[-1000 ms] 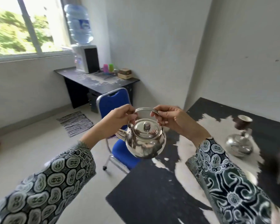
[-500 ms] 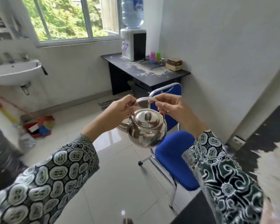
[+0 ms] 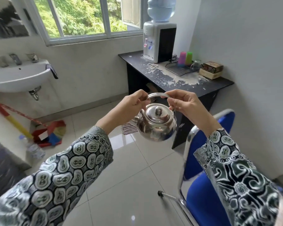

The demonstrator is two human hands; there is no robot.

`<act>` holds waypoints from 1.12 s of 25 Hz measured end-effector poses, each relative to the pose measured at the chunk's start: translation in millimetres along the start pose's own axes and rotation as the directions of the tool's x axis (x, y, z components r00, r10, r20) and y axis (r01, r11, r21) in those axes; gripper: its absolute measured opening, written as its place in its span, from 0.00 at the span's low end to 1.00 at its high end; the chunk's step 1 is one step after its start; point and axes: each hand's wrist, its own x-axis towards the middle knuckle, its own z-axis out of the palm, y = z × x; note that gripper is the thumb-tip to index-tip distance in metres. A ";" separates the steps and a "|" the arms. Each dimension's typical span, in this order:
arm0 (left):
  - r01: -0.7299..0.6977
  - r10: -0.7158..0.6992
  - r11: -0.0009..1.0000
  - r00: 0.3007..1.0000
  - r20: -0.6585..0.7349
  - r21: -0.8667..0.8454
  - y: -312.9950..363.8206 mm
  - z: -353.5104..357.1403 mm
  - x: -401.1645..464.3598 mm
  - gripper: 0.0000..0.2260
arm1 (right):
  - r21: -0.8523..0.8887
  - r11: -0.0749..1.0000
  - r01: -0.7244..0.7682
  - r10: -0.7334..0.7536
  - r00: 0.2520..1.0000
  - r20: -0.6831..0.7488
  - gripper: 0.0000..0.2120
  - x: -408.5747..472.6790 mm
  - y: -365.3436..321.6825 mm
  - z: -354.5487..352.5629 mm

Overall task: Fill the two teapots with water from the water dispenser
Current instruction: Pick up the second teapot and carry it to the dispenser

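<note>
The dispenser (image 3: 159,39) on the far desk (image 3: 219,84) looms nearer now, the view having swung toward it. Both hands, left (image 3: 131,105) and right (image 3: 185,103), pinch the pot (image 3: 156,123) handle mid-air, lid on; filling not started.

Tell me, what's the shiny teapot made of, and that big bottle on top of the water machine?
The teapot looks like polished steel: it mirrors the room. The bottle looks like clear bluish plastic, since light shines through, though glass can't be ruled out.
</note>
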 end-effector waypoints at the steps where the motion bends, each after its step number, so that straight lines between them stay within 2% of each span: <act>1: -0.001 0.001 1.000 1.000 -0.018 -0.008 -12.6 -8.7 21.0 0.01 | -0.021 1.000 0.004 -0.005 1.000 -0.011 0.07 24.9 6.0 -0.8; 10: 0.062 -0.067 0.994 0.996 -0.056 -0.086 -156.2 -83.5 190.0 0.05 | -0.143 0.990 0.014 -0.029 0.994 -0.104 0.09 248.3 76.0 16.7; 13: 0.047 -0.047 0.998 0.999 -0.019 -0.030 -204.8 -119.4 254.3 0.01 | -0.151 0.988 0.019 -0.036 0.993 -0.110 0.09 326.2 97.6 23.8; 16: 0.036 -0.037 0.999 0.997 0.062 0.015 -246.1 -165.0 336.5 0.02 | -0.148 0.989 -0.004 -0.020 0.987 -0.157 0.12 414.2 107.7 26.7; 19: 0.027 -0.030 0.998 0.999 0.041 0.061 -279.9 -197.1 410.1 0.03 | -0.212 0.977 -0.006 -0.027 0.988 -0.152 0.12 495.2 116.7 21.2; 24: 0.044 -0.050 0.993 0.997 0.055 0.108 -338.0 -210.8 510.3 0.03 | -0.313 0.947 -0.064 0.000 0.980 -0.200 0.11 598.8 155.7 7.0; 28: 0.030 -0.035 0.994 0.999 0.040 0.106 -382.6 -214.6 599.3 0.03 | -0.325 0.943 -0.070 0.016 0.986 -0.166 0.11 684.8 188.9 -25.8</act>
